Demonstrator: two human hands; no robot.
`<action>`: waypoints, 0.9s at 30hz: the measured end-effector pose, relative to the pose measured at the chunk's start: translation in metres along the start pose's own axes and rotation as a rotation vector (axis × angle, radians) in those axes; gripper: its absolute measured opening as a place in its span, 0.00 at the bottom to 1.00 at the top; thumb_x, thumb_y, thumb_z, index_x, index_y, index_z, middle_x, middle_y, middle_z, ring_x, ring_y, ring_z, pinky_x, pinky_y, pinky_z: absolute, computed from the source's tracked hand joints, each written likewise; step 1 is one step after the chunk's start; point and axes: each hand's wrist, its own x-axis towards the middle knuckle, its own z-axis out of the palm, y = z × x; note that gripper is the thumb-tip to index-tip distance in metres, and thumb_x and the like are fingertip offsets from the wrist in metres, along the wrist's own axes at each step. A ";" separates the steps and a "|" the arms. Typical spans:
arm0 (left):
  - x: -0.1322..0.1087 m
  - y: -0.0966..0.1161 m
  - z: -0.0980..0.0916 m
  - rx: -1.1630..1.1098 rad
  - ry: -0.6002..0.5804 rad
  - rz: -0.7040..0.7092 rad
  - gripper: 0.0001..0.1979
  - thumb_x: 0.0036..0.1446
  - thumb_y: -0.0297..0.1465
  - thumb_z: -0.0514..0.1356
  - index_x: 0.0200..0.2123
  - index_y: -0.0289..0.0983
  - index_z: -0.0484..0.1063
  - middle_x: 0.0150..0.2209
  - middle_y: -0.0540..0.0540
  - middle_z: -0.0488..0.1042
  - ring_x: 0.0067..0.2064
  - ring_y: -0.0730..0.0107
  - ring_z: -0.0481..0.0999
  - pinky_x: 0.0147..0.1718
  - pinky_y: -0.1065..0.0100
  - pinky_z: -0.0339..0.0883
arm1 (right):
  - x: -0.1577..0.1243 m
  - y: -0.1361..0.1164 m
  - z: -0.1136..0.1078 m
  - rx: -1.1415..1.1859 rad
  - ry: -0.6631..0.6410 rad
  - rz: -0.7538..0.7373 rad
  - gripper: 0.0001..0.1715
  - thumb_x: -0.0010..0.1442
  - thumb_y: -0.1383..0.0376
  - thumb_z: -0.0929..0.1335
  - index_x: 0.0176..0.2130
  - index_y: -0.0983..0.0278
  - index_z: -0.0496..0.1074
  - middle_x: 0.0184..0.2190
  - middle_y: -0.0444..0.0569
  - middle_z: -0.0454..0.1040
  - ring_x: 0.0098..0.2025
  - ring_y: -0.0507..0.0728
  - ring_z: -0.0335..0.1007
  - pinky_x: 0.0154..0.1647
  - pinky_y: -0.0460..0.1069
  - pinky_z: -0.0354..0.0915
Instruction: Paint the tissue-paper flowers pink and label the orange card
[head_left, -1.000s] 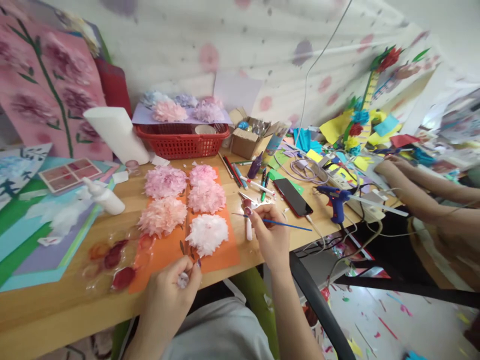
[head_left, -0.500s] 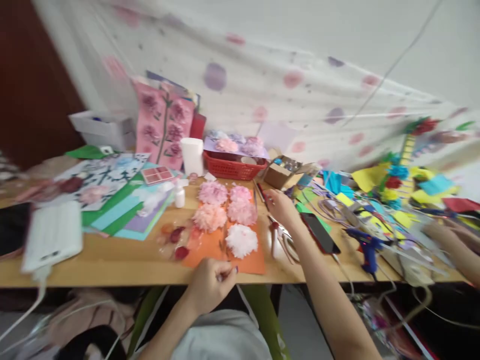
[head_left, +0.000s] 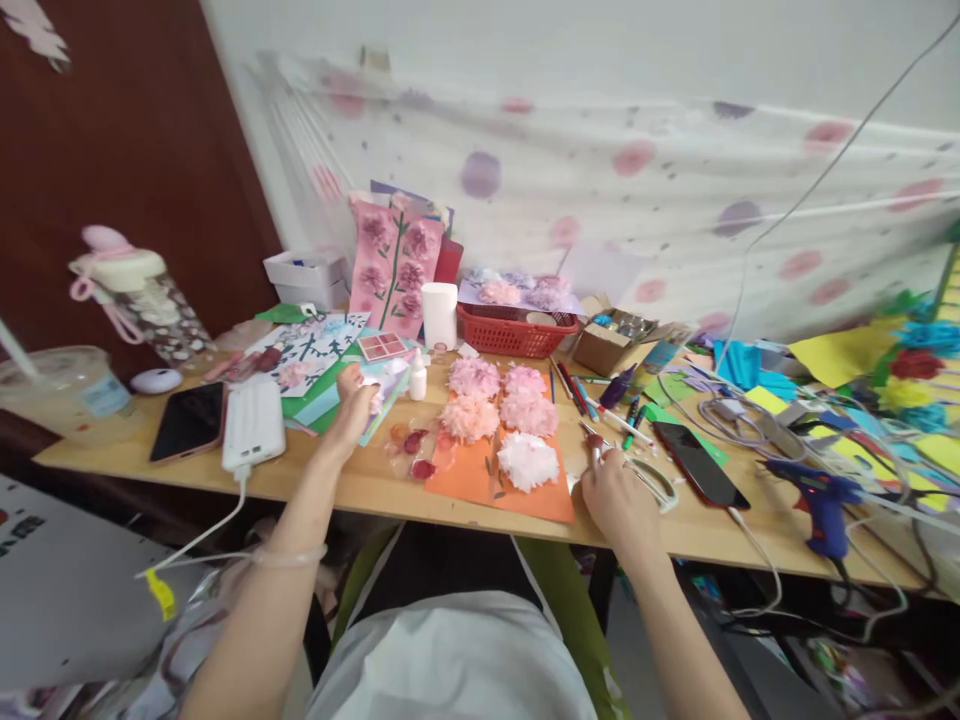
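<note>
My left hand (head_left: 349,412) is at a crumpled white tissue (head_left: 381,384) on the stacked coloured papers, its fingers bent onto it. My right hand (head_left: 619,496) closes on a makeup brush (head_left: 595,441) with a reddish-brown head, near the table's front edge. Beside that hand lie scissors (head_left: 660,486) with pale handles. Between my hands, fluffy pink, peach and white paper flowers (head_left: 528,460) rest on an orange sheet (head_left: 465,490). Left of them are clear pieces with red and orange smears (head_left: 414,450). A small white bottle (head_left: 417,380) and a pink four-pan palette (head_left: 381,346) stand or lie behind.
Behind the flowers are a red basket (head_left: 517,335), a white container (head_left: 439,315) and a cardboard box (head_left: 611,345). At right lie pens (head_left: 585,395), a phone (head_left: 701,465), cables and a blue glue gun (head_left: 821,500). A power bank (head_left: 253,425) and a bottle (head_left: 161,300) are at left.
My left hand has gone from the front edge out to the tissue at left. My right hand has come back from the pens to the brush. The view has turned left.
</note>
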 end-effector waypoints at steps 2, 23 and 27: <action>-0.008 -0.005 -0.002 0.080 0.020 0.064 0.18 0.62 0.35 0.61 0.53 0.36 0.68 0.55 0.40 0.69 0.55 0.55 0.71 0.53 0.49 0.68 | 0.002 0.001 -0.001 -0.001 -0.031 0.022 0.20 0.63 0.72 0.57 0.49 0.76 0.68 0.30 0.67 0.77 0.30 0.68 0.77 0.26 0.54 0.62; -0.098 -0.009 -0.011 0.757 -0.015 0.068 0.16 0.54 0.42 0.54 0.33 0.37 0.74 0.40 0.34 0.74 0.46 0.39 0.72 0.51 0.41 0.61 | -0.012 0.008 0.006 0.521 0.074 0.099 0.23 0.63 0.62 0.57 0.46 0.67 0.75 0.37 0.57 0.70 0.30 0.60 0.67 0.35 0.57 0.64; -0.090 -0.004 -0.008 0.739 -0.073 0.002 0.12 0.51 0.41 0.56 0.24 0.40 0.70 0.34 0.38 0.73 0.44 0.42 0.73 0.50 0.44 0.62 | -0.027 -0.007 -0.010 0.941 0.105 0.132 0.17 0.62 0.56 0.67 0.48 0.61 0.70 0.34 0.47 0.67 0.31 0.56 0.66 0.35 0.52 0.66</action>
